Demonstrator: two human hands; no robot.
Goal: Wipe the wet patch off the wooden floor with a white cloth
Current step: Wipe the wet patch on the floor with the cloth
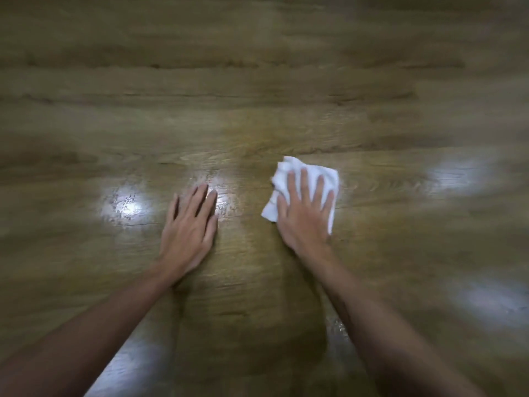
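— Fingers first: how do yours lie?

— Mine on the right hand (305, 217) are straight and spread, pressing flat on the white cloth (303, 181). Nothing is pinched; the palm covers the cloth's near part, and crumpled folds stick out past my fingertips and to the left of my thumb.

— And the other hand?

— My left hand (190, 224) rests flat on the wooden floor (257, 81), its fingers straight and only slightly parted, holding nothing. It lies well apart from the cloth, with bare boards between my two thumbs.

— Where is the wet patch?

— Wet sheen (217, 186) shows just beyond and beside my left fingertips, and a mottled glossy spot (124, 206) lies further left of my little finger. How far the wetness runs I cannot tell; the picture is blurred, and bright reflections also sit far right of my right fingers.
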